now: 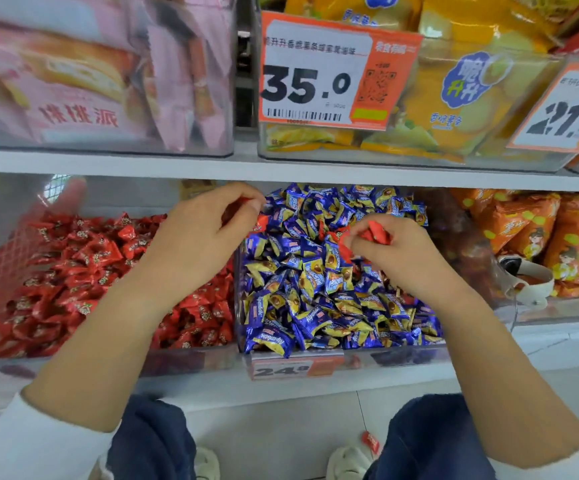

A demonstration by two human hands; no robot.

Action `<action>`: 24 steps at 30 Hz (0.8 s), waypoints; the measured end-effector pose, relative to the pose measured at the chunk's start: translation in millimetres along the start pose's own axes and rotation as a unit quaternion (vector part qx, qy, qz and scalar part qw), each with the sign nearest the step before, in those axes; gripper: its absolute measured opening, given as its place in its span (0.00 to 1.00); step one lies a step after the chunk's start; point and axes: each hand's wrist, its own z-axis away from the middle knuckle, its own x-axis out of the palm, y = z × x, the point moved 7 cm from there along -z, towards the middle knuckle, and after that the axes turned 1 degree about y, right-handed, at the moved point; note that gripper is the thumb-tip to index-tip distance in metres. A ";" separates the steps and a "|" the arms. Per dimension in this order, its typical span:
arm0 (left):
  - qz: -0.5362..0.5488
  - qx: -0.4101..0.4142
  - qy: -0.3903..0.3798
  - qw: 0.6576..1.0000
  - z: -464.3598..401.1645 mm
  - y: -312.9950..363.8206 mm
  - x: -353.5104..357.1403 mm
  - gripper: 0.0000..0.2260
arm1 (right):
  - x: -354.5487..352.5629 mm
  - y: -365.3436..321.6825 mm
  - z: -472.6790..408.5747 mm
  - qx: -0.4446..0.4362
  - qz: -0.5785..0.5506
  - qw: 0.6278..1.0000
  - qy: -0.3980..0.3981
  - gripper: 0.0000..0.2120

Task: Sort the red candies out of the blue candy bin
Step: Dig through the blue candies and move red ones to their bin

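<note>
We see the left hand [199, 233] raised over the divider between the two bins, its fingers [246, 202] curled and pinching a red candy [238, 207]. The right hand [393, 251] hovers over the blue candy bin [416, 355], fingers gripping several red candies [378, 235]. A few more red wrappers [331, 233] peek out among the blue candies [316, 292] between the hands. Left of it sits the red candy bin [191, 360], heaped with red candies. One red candy [371, 441] lies on the floor [281, 434] beside a shoe [347, 462].
</note>
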 end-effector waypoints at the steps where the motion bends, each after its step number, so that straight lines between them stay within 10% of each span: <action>1: 0.013 -0.018 0.000 1.000 1.6 -6.5 -6.2 0.07 | 7.8 -13.4 3.3 -0.001 -0.070 0.997 -0.028 0.04; 10: 0.181 -0.257 0.041 0.948 27.9 -106.7 -61.8 0.10 | 117.0 -118.4 1.2 -0.117 -0.136 0.981 -0.080 0.04; 12: 0.255 -0.306 0.053 0.916 33.1 -126.8 -61.8 0.16 | 140.9 -125.9 -6.7 -0.115 -0.092 0.978 -0.151 0.19; 24: 0.244 -0.236 0.065 0.938 4.4 -89.9 -38.2 0.04 | 75.6 -48.2 -12.7 -0.060 -0.059 0.992 -0.093 0.06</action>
